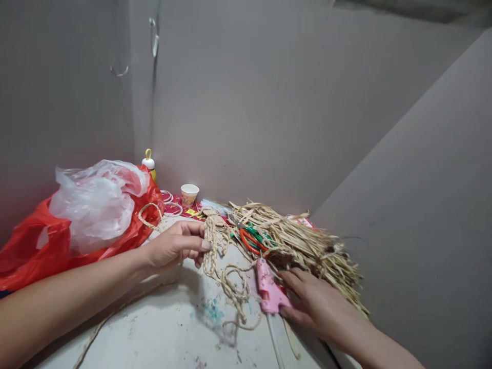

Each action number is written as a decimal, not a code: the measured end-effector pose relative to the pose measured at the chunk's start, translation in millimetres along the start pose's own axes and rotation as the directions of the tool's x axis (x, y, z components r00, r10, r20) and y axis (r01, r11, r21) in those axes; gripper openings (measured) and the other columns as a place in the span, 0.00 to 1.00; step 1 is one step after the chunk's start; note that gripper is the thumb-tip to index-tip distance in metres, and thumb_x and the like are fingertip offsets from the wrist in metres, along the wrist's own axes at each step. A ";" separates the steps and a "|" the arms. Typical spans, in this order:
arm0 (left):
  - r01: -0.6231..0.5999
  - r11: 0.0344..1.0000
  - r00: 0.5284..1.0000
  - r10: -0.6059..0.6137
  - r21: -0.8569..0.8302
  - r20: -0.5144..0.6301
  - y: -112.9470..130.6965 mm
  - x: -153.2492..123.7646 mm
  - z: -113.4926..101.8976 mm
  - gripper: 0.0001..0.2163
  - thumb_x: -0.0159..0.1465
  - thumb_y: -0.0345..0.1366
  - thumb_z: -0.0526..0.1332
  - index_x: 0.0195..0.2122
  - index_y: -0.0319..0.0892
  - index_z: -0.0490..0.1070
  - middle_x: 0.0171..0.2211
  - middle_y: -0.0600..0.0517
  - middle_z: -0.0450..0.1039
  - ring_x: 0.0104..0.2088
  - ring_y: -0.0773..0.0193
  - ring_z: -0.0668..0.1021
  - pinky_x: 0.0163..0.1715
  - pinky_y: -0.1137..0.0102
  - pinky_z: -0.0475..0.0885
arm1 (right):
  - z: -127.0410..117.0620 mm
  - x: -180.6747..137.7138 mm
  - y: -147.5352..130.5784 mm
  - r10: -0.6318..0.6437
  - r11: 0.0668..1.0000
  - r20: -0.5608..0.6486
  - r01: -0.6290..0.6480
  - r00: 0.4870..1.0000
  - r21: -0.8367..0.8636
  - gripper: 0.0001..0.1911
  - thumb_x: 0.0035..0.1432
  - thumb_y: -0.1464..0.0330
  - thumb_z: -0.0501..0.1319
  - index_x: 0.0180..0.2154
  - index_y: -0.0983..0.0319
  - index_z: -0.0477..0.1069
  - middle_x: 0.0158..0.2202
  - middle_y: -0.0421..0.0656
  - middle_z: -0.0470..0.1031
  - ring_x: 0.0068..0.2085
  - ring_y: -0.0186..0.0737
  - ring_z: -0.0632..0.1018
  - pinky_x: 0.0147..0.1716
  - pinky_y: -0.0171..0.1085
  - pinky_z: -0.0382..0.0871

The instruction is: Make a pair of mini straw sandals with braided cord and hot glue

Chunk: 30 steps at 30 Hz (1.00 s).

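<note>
Bags at 9 o'clock — red plastic bag with a clear one on it. Left hand pinches a braided straw cord between thumb and fingers; the cord trails down across the desk. Scissors lie at 12 o'clock on loose straw. Right hand at 4 o'clock — fingers spread, touching a pink glue gun.

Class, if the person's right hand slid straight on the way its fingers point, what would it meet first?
The right hand already touches the pink glue gun; beyond it, probably the orange-and-green-handled scissors, though depth is unclear.
</note>
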State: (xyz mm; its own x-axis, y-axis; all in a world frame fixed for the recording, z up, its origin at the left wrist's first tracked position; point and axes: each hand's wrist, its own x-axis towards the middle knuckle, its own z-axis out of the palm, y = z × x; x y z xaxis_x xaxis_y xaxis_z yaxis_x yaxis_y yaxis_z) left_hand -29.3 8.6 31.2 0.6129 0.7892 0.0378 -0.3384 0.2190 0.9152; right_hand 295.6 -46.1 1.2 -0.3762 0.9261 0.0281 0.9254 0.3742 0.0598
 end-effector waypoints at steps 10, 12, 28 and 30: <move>-0.101 0.952 0.994 0.085 0.290 0.066 37.7 -17.1 7.3 0.06 0.51 0.33 0.67 0.25 0.37 0.72 0.20 0.55 0.69 0.21 0.72 0.71 0.24 0.75 0.67 | -30.4 -11.8 -129.9 0.146 0.576 -0.300 0.166 0.943 0.801 0.23 0.54 0.70 0.66 0.51 0.54 0.63 0.47 0.45 0.77 0.47 0.44 0.80 0.46 0.39 0.75; -0.072 0.939 0.994 0.039 0.337 0.103 43.9 -20.1 8.4 0.05 0.51 0.32 0.67 0.23 0.38 0.72 0.19 0.55 0.69 0.21 0.72 0.71 0.24 0.76 0.67 | -25.2 -0.5 -148.1 0.188 0.369 -0.271 0.188 0.944 0.910 0.21 0.55 0.70 0.65 0.50 0.55 0.62 0.42 0.44 0.78 0.38 0.40 0.81 0.40 0.37 0.76; 0.219 0.901 0.941 -0.297 0.376 0.165 20.3 -7.2 1.6 0.04 0.48 0.29 0.66 0.21 0.40 0.71 0.18 0.58 0.70 0.19 0.73 0.70 0.22 0.77 0.68 | -33.7 12.1 -128.2 -0.210 0.701 -0.463 0.463 0.861 0.543 0.10 0.59 0.80 0.58 0.36 0.59 0.66 0.30 0.40 0.73 0.29 0.34 0.75 0.30 0.31 0.70; 0.250 0.894 0.929 -0.330 0.372 0.168 14.4 -5.7 2.7 0.04 0.48 0.29 0.65 0.20 0.41 0.71 0.18 0.58 0.70 0.18 0.73 0.70 0.22 0.77 0.68 | -34.5 12.8 -126.0 -0.239 0.686 -0.435 0.468 0.868 0.557 0.10 0.59 0.80 0.58 0.35 0.59 0.68 0.30 0.40 0.74 0.30 0.35 0.76 0.30 0.31 0.71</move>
State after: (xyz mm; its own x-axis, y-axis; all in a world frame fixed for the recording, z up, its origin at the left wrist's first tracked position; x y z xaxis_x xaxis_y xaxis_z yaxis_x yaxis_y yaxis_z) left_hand -35.8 5.7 45.2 0.8007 0.5649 -0.1992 0.1164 0.1795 0.9769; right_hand 172.7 -83.1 28.5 -0.5673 0.6935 0.4442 0.4838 0.7171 -0.5017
